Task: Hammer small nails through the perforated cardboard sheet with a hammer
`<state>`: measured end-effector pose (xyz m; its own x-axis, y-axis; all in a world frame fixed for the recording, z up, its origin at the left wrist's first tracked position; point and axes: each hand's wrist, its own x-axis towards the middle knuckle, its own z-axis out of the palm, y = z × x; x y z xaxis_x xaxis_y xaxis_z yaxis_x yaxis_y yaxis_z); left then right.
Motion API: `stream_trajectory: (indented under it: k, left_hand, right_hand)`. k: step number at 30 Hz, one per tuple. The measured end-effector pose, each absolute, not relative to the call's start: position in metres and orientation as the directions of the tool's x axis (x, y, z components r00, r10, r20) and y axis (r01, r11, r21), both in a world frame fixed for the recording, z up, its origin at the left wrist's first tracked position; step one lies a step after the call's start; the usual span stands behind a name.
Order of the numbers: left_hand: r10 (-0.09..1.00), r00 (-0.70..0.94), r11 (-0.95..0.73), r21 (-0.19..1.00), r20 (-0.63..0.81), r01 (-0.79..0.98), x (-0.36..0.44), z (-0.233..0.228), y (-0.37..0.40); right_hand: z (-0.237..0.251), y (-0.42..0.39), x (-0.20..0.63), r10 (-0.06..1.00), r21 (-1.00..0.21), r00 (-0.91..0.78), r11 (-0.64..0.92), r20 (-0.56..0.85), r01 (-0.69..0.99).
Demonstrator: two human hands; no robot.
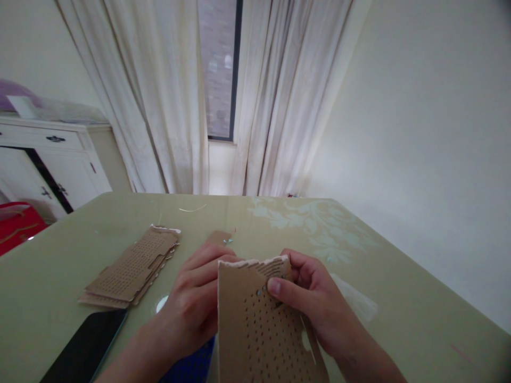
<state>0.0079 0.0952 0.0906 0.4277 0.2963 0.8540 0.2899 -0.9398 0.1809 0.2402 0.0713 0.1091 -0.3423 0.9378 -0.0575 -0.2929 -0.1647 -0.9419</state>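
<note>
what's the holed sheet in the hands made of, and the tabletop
Perforated sheet: likely matte brown cardboard, its torn top edge showing pale layered fibres. Table: a glossy pale green surface with a faint floral print, perhaps glass or plastic over cloth; it reflects light.

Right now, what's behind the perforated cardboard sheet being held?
Behind the cardboard sheet: left hand fingers, right hand thumb on its front. A blue thing peeks out below. The table under it is covered.
</note>
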Motion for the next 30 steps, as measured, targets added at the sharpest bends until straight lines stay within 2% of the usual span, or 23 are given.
stream_trajectory:
  k: [6, 8, 11, 13, 14, 16, 18, 20, 22, 25, 30]
  left_hand:
    - [0.286, 0.384, -0.937, 0.173, 0.878, 0.304, 0.013, 0.094, 0.086]
    - [0.381, 0.402, -0.907, 0.253, 0.832, 0.336, 0.014, 0.092, 0.091]
    - [0.6, 0.419, -0.786, 0.404, 0.682, 0.468, 0.007, 0.092, 0.102]
    - [0.697, 0.293, -0.668, 0.447, 0.654, 0.595, -0.001, 0.096, 0.107]
    - [0.704, 0.209, -0.621, 0.447, 0.678, 0.643, -0.004, 0.099, 0.107]
    - [0.637, 0.162, -0.613, 0.368, 0.754, 0.7, -0.007, 0.106, 0.101]
    - [0.502, 0.346, -0.706, 0.144, 0.793, 0.694, -0.002, 0.111, 0.091]
    - [0.383, 0.556, -0.758, -0.093, 0.738, 0.646, 0.008, 0.112, 0.081]
    - [0.355, 0.651, -0.741, -0.223, 0.671, 0.634, 0.018, 0.109, 0.077]
    - [0.342, 0.724, -0.762, -0.274, 0.599, 0.587, 0.026, 0.103, 0.079]
    - [0.278, 0.782, -0.844, -0.246, 0.558, 0.476, 0.024, 0.108, 0.072]
  right_hand:
    - [0.112, 0.071, 0.239, 0.948, -0.971, -0.311, -0.131, -0.064, -0.199]
    - [0.11, 0.075, 0.237, 0.959, -0.976, -0.281, -0.104, -0.046, -0.193]
    - [0.106, 0.083, 0.237, 0.98, -0.983, -0.197, -0.047, -0.011, -0.175]
    - [0.105, 0.086, 0.239, 0.992, -0.992, -0.126, 0.006, 0.022, -0.123]
    - [0.105, 0.087, 0.24, 0.994, -0.995, -0.099, 0.035, 0.044, -0.089]
    - [0.106, 0.086, 0.243, 0.992, -0.997, -0.092, 0.078, 0.08, -0.025]
    - [0.109, 0.082, 0.243, 0.986, -0.994, -0.133, 0.103, 0.097, 0.041]
    - [0.112, 0.076, 0.243, 0.98, -0.983, -0.168, 0.128, 0.105, 0.133]
    - [0.113, 0.069, 0.243, 0.975, -0.953, -0.183, 0.167, 0.122, 0.254]
    - [0.113, 0.063, 0.245, 0.967, -0.878, -0.218, 0.218, 0.134, 0.427]
    - [0.111, 0.066, 0.245, 0.957, -0.725, -0.249, 0.278, 0.15, 0.63]
